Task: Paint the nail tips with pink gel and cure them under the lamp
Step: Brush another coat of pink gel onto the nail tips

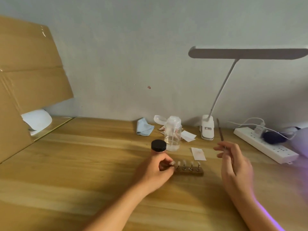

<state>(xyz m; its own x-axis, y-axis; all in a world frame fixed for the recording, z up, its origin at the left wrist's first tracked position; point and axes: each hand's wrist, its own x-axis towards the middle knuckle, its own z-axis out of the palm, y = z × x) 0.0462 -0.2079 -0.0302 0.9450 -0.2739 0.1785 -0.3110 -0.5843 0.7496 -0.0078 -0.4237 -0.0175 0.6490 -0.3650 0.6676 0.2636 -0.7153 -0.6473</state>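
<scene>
We see a wooden table (83,164) with a light grain, which stands against a plain grey-white wall (116,64). Far left of the nail stand (191,171), a big cardboard box (30,72) leans over a white domed object (37,120).

The left hand (155,170) is at the left end of the nail stand, and its fingers are curled around that end. Just behind this hand is a jar with a black lid (158,145); we cannot tell if the hand touches it. Behind the nail stand are a blue cloth (144,128), a clear pump bottle (172,135) and some paper slips (198,153).

The nail stand is a dark, low bar that lies flat near the middle of the table. Four nail tips (184,163) stand on it in a row on small metal posts. They look pale and half transparent; their exact colour is not clear to us.

To the right of the nail stand, the right hand (236,164) is lifted above the table and is blurred. Its fingers pinch a thin brush (220,132) that points up and away. Behind it a white clip desk lamp (206,128) rises, and farther right lies a white power strip (265,145) beside a violet glow (300,144).
</scene>
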